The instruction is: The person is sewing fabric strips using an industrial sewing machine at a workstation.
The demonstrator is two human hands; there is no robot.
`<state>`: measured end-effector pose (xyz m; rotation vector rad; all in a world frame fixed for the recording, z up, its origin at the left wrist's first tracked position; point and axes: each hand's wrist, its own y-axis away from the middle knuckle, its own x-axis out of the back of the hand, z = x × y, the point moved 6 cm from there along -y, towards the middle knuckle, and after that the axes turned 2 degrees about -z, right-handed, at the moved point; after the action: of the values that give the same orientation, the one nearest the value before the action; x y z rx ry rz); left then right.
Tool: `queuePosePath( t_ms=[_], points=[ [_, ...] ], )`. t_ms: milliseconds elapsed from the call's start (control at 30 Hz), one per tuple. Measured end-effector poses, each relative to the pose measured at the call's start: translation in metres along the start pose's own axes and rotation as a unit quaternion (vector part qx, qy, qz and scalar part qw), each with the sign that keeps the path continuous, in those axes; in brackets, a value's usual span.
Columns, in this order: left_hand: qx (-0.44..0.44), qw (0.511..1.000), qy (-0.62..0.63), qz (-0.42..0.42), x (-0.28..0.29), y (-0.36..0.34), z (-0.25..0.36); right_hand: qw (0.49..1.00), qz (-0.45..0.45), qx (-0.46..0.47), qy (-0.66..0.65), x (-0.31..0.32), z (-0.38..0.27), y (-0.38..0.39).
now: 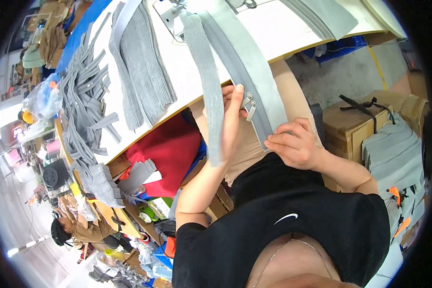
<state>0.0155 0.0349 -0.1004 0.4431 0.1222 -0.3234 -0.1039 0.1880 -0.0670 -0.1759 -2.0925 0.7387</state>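
A long grey zipper (245,79) runs down over the table edge toward my lap, beside a pale grey fabric strip (262,62). Two metal zipper pulls (250,107) sit partway along it. My left hand (231,113) grips the zipper's left edge by these pulls, thumb on top, fingers partly hidden behind. Draped over my left wrist is a darker, fuzzy grey fabric strip (206,77). At the lower end, my right hand (296,144) pinches the zipper between thumb and fingertips. The upper ends of the strips lie by the metal plate of a sewing machine (170,18).
Stacked grey strips (144,67) and a tangled heap of grey zippers (84,96) cover the table's left side. More grey fabric (321,17) lies at upper right. Cardboard boxes (353,122) stand at right, red cloth (165,156) beneath the table. Another person (84,228) works far left.
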Motion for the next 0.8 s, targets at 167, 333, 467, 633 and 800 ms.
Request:
queuePosePath(
  t_ms=[167, 333, 467, 633, 800],
  points=[
    [-0.118, 0.988, -0.086, -0.047, -0.005, 0.035, -0.001, 1.000, 0.003, -0.016, -0.016, -0.004, 0.004, 0.000],
    [-0.185, 0.971, -0.099, -0.111, -0.013, 0.047, -0.004, 1.000, -0.006, -0.010, -0.020, -0.002, 0.003, -0.002],
    [-0.152, 0.987, -0.030, 0.046, 0.002, 0.013, -0.002, 1.000, -0.002, -0.002, -0.016, -0.003, 0.002, -0.002],
    [-0.057, 0.998, 0.011, 0.013, -0.002, 0.003, -0.009, 1.000, -0.007, 0.004, -0.005, 0.000, 0.000, -0.002],
    [-0.060, 0.997, 0.037, 0.020, -0.002, 0.005, -0.008, 1.000, -0.014, 0.011, -0.002, 0.006, -0.004, -0.005]
  ],
)
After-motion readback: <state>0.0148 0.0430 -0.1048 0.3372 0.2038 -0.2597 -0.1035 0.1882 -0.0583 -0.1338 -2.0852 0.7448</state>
